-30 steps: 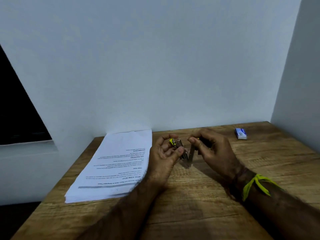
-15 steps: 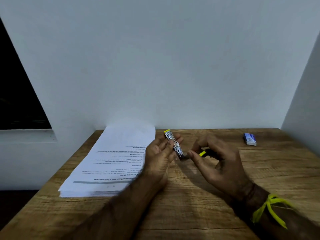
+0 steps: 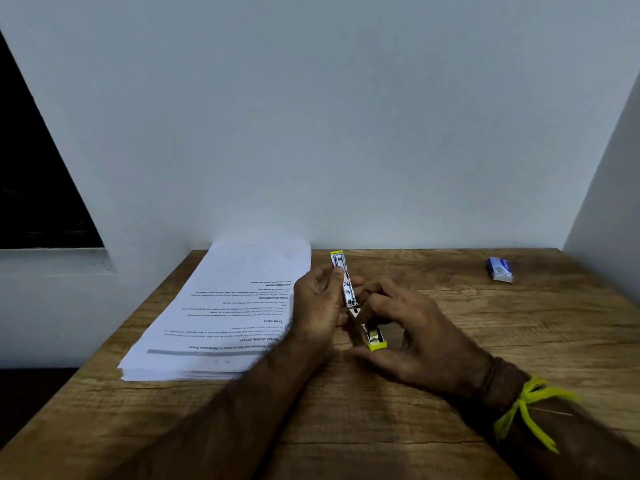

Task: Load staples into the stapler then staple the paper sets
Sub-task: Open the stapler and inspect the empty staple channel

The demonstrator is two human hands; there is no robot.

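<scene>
Your left hand (image 3: 320,299) pinching the small yellow-tipped metal stapler (image 3: 346,289) now swung fully open above the grainy wooden bench (image 3: 450,341), right hand (image 3: 408,337) gripping its lower half, white paper stack (image 3: 225,313) left, blue staple box (image 3: 500,269) far right.

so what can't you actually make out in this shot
Head view, the only one:
- Stapler: whether any staples sit in its opened channel is too small and dim to tell.
- Its middle is covered by the left hand and right hand.
- Small blue box: label too small to read.
- Paper stack: near right corner hidden behind the left forearm.
</scene>
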